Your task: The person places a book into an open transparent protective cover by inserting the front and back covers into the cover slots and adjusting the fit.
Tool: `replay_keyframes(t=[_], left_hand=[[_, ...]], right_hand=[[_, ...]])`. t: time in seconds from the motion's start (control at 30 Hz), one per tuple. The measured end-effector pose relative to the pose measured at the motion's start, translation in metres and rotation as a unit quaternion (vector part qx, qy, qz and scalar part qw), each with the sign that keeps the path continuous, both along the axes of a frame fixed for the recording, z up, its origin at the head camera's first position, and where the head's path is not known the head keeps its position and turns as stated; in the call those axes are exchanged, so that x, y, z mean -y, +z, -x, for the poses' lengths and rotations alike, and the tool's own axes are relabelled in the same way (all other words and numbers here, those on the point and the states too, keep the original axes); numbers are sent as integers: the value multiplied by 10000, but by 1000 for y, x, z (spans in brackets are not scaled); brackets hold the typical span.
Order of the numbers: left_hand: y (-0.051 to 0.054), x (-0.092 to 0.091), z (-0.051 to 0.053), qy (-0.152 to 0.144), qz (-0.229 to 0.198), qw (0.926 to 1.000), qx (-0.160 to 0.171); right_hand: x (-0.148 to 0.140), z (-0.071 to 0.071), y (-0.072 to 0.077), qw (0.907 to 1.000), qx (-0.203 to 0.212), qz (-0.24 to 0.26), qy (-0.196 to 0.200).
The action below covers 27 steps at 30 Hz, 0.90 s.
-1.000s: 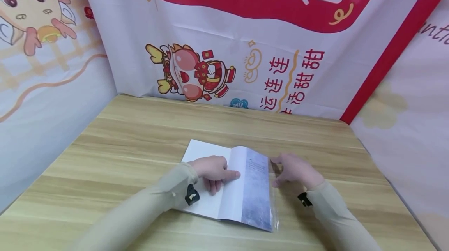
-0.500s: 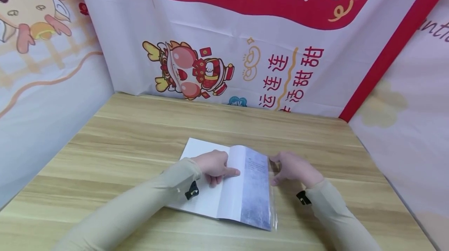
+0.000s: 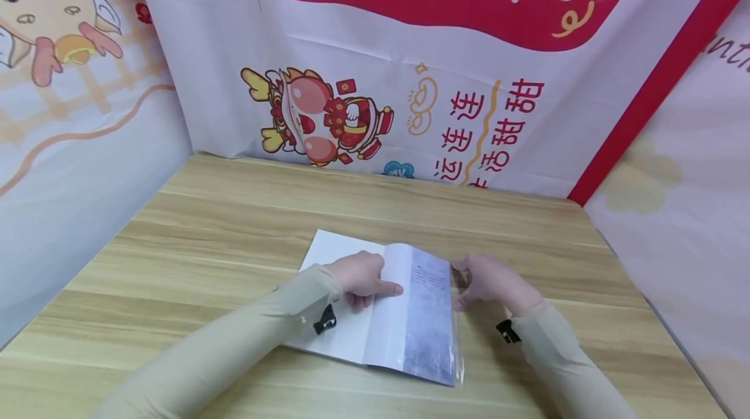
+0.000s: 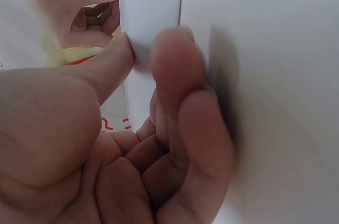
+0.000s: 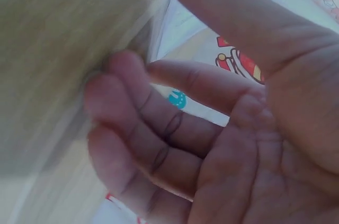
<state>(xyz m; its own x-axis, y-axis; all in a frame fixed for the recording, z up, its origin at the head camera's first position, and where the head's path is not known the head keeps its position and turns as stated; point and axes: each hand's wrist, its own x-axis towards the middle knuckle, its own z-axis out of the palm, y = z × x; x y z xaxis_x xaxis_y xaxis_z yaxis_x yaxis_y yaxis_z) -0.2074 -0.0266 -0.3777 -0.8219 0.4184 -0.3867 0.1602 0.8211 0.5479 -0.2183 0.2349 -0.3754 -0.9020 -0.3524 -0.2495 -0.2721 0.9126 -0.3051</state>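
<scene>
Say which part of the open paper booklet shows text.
The mottled bluish paper panel nearest the right hand; the white page and curled white strip leftward show none.

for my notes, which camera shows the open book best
The head view: it shows the open book nearly whole, the left hand covering part. Left wrist: white pages close up. Right wrist: nothing clearly recognizable as the book.

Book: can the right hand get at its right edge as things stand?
Likely yes: the right hand is at the upper part of the book's right edge; the left hand sits farther left, not between them.
</scene>
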Motion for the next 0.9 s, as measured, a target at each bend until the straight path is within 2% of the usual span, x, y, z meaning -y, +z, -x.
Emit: replay_keyframes(t=[0.23,0.5,0.9], left_hand=[[-1,-3,-4,16,74,9999,-133],[-1,-3,-4,11,97,9998,-145],[0,-2,-3,4,151,9996,-219]], right_hand=[[0,-7,-1,9988,-321,-363,50],[3,-8,2,9980,-273,-566,-70],[-4,-1,3,9977,-218,-449,449]])
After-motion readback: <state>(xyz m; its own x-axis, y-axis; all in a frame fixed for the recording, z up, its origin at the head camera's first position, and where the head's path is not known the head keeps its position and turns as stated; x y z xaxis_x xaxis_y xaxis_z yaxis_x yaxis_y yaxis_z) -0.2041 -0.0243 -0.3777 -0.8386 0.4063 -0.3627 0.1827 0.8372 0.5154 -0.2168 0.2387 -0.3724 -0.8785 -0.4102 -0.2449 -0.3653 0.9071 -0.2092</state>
